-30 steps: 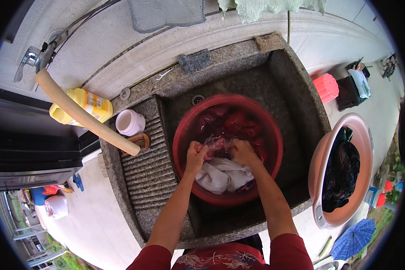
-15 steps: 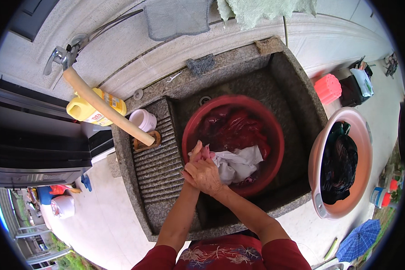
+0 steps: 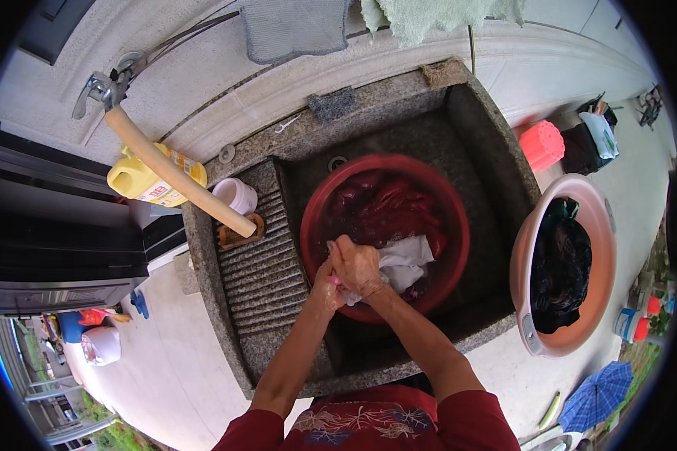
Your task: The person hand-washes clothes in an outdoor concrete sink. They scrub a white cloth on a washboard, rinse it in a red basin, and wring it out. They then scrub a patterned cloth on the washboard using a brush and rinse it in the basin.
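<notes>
Fingers (image 3: 344, 249) of left hand (image 3: 323, 290) and right hand (image 3: 361, 269) clamped together on crumpled, wet white cloth (image 3: 406, 259), its far end inside round red plastic basin (image 3: 464, 233); wrinkled dark-red fabric (image 3: 391, 204) lies beyond. Basin sits in rough grey stone sink (image 3: 489, 143), right of ridged stone washboard (image 3: 259, 282).

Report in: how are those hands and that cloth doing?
Left hand against right hand, pink cloth between. White cloth in red basin. Hose off left, clear.

**Left hand (image 3: 324, 288) and right hand (image 3: 359, 269) meet**

A second ago I saw them apart mid-basin (image 3: 463, 229); now they're together near its left rim, largely covering the pink cloth (image 3: 333, 280), with the white cloth (image 3: 406, 261) farther right.
</notes>
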Available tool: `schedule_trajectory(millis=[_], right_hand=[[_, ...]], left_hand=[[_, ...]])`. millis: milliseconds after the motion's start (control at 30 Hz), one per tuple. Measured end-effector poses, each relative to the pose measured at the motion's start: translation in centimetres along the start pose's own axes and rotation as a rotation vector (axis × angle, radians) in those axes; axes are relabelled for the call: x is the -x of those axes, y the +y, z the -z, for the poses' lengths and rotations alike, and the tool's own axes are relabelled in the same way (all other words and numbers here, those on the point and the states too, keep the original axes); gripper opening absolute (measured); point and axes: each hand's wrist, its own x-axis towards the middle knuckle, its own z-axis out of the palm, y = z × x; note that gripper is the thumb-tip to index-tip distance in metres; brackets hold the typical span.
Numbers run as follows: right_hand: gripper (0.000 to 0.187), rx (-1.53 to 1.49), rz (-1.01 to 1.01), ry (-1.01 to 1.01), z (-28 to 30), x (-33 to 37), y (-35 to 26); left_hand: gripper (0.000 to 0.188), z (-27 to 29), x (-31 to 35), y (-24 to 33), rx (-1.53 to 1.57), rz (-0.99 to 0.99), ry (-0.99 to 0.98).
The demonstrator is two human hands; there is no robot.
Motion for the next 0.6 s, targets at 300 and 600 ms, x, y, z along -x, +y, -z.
schedule_trajectory(millis=[300,600], right_hand=[[0.021,0.51,-0.248,0.156,-0.1,-0.2,12.6],[0.014,-0.095,-0.386,0.145,2.0,-0.5,15.4]], left_hand=[[0.041,4.2,-7.7,-1.6,-0.643,-0.582,0.553],[0.025,2.7,-7.6,0.2,-0.135,-0.499,0.403]])
